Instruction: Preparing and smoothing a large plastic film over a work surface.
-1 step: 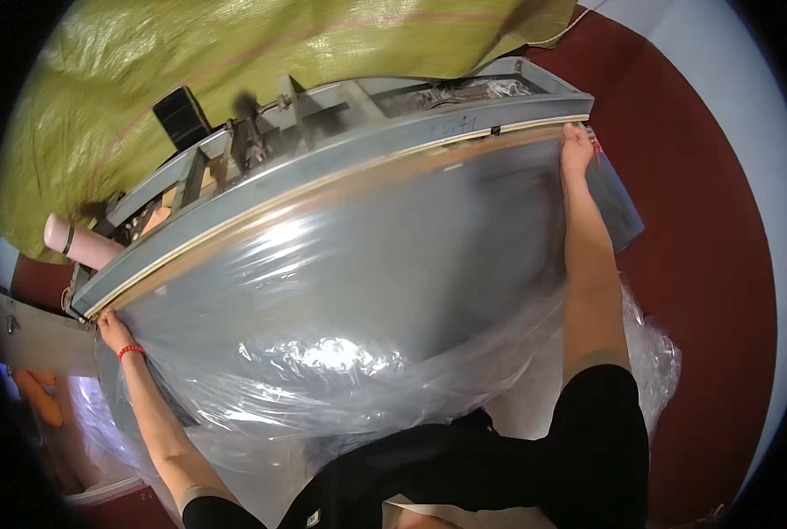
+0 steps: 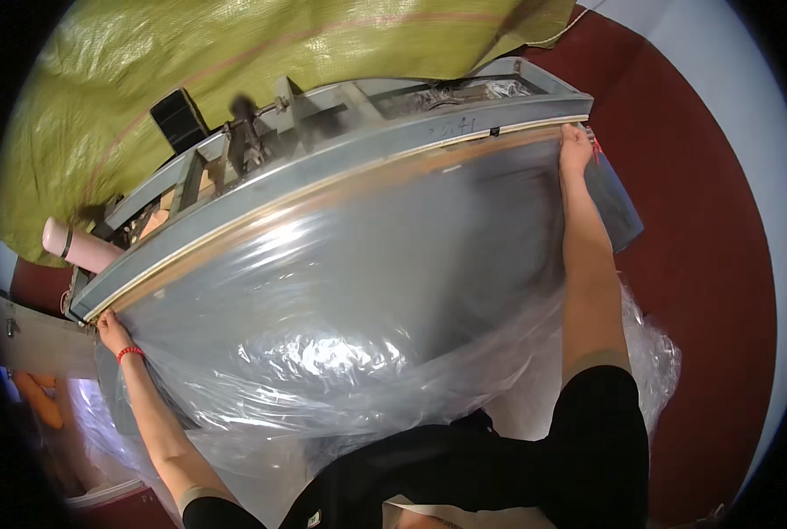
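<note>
Black sleeves: both forearms come in from the lower edge, short dark sleeves at the elbows, arms spread wide apart.
Loose film: crumpled clear plastic [image 2: 649, 353] bunched near the body, spilling past the near edge of the table on the right side and low left.
Sheet: clear plastic sheet [image 2: 341, 300] stretched flat over the table top, glossy, light glare near the middle, wrinkles toward the near edge. Covers almost the full width, from the left end to the right end.
Left hand: left hand [image 2: 111, 331] at the far left corner of the table, red band on the wrist. Grip: fingers closed onto the sheet edge right at the bar's left end, pinching film.
Right hand: right hand [image 2: 575, 145] at the far right corner, arm fully extended. Grip: fingers pressed down on the sheet edge beside the bar's right end; can't tell if they curl around the film or just press it flat.
Bar: long grey metal bar [image 2: 341, 163] along the table's far edge, tan strip under its near lip; sheet edge runs along that strip.
Frame: grey metal frame [image 2: 323, 101] with brackets behind the bar.
Black box: small black box [image 2: 178, 119] on the frame, left of centre.
Pink cylinder: pink cylinder [image 2: 81, 249] past the far left end.
Backdrop: yellow-green woven tarp [image 2: 235, 53] behind everything.
Floor: dark red floor [image 2: 702, 220] to the right of the table.
</note>
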Demonstrator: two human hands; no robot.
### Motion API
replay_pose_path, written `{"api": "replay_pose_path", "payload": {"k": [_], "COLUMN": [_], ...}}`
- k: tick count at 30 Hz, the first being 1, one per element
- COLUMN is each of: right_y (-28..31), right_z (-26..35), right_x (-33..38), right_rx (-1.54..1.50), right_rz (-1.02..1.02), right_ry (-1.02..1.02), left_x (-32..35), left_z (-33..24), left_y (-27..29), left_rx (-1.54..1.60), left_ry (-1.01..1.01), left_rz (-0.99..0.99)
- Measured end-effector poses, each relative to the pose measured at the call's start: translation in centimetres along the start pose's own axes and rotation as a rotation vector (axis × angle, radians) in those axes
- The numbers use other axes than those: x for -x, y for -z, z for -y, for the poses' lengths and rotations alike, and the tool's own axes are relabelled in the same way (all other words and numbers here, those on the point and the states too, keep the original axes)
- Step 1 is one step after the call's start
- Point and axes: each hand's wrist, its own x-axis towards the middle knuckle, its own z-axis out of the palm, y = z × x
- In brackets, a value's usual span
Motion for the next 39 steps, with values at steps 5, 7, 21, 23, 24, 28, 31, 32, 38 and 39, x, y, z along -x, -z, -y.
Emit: {"api": "replay_pose_path", "payload": {"k": [5,7,21,23,24,28,31,32,38,39], "right_y": [-1.7,1.2,3.1,4.5,5.7,13.8,18.5,18.0,-1.5,-3.5], "right_z": [1.2,-2.0,7.6,10.1,11.6,8.3,9.0,11.0,36.0,39.5], "right_x": [1.0,-2.1,1.5,2.8,3.2,1.4,0.9,1.4,21.9,26.3], "right_rx": [0.237,0.352,0.067,0.167,0.232,0.195,0.694,0.866,0.074,-0.044], "right_rz": [-0.123,-0.162,0.127,0.179,0.138,-0.083,-0.201,-0.304,0.667,0.905], "right_ry": [0.065,0.061,-0.047,0.049,-0.009,-0.052,0.111,0.183,0.336,0.294], "left_x": [-1.1,-2.1,2.5,2.6,4.0,9.6,13.6,14.7,19.4,19.7], "left_z": [1.5,2.2,-5.5,-6.5,-8.1,-14.1,-19.5,-20.9,-24.7,-24.8], "left_y": [1.8,0.0,0.8,4.1,4.6,6.0,6.2,6.6,9.8,10.6], "left_rx": [0.097,0.062,0.201,0.164,0.157,0.169,0.202,0.243,0.291,0.300], "left_ry": [-0.077,-0.052,0.129,0.107,0.068,-0.076,-0.114,-0.107,-0.071,-0.080], "left_rz": [-0.053,0.018,0.183,0.270,0.278,0.431,0.528,0.545,0.597,0.597]}}
